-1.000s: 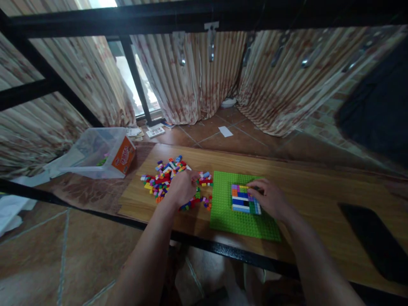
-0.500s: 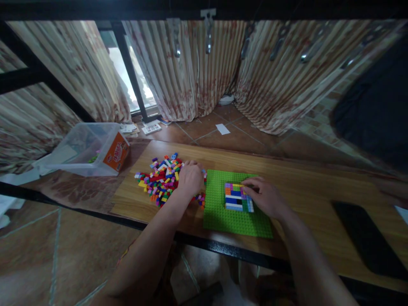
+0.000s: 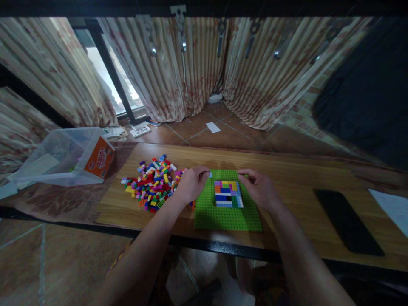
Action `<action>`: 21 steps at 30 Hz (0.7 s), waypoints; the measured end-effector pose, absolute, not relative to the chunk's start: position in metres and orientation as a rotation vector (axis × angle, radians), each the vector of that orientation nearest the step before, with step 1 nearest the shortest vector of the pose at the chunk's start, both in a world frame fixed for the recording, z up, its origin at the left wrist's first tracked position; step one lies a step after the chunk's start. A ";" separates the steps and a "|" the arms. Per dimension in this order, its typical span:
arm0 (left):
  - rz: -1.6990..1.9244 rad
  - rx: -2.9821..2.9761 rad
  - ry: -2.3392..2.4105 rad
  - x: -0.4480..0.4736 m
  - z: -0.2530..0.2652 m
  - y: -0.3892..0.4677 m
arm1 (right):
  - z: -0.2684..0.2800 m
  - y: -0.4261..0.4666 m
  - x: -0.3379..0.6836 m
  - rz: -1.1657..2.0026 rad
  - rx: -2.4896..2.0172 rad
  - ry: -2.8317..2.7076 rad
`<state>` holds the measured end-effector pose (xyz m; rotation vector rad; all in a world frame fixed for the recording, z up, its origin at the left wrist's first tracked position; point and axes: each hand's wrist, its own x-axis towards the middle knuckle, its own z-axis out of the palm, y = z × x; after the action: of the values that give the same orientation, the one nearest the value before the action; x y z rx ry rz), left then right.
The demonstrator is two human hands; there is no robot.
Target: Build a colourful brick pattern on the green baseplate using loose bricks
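Observation:
My left hand [image 3: 191, 183] is closed in a pinch on a small pale building brick [image 3: 209, 174], above the upper left edge of the green baseplate [image 3: 207, 219]. A square patch of joined bricks [image 3: 228, 194] in blue, white, purple, yellow and other colours sits on the baseplate. At the plate's upper right edge is my right hand [image 3: 260, 187], thumb and forefinger slightly apart, with nothing visible between them. To the left of my left hand lies a heap of loose, many-coloured bricks [image 3: 151, 185], partly hidden by that hand.
A clear plastic box [image 3: 66, 170] with an orange label stands left of the wooden board [image 3: 293, 182]. On the right lie a dark flat slab [image 3: 347, 221] and a white paper [image 3: 390, 208]. The table's dark front edge [image 3: 219, 246] runs nearest me.
My left hand has come from the brick heap to the plate's edge with a small brick. My right hand has drawn off the brick patch. The view has shifted right.

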<state>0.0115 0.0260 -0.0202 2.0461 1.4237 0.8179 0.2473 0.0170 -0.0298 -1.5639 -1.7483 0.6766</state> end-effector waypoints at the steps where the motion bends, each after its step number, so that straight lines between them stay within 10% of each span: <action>1: 0.826 2.027 1.368 0.015 -0.022 0.025 | -0.029 0.016 0.245 0.695 -1.542 -1.747; 21: 0.776 1.677 1.313 0.044 -0.044 0.029 | -0.041 0.014 0.213 0.564 -1.424 -2.093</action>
<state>0.0436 0.0289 -0.0439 1.6773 1.3129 0.7762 0.2127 0.0143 -0.0414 -1.4235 -2.0929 0.5642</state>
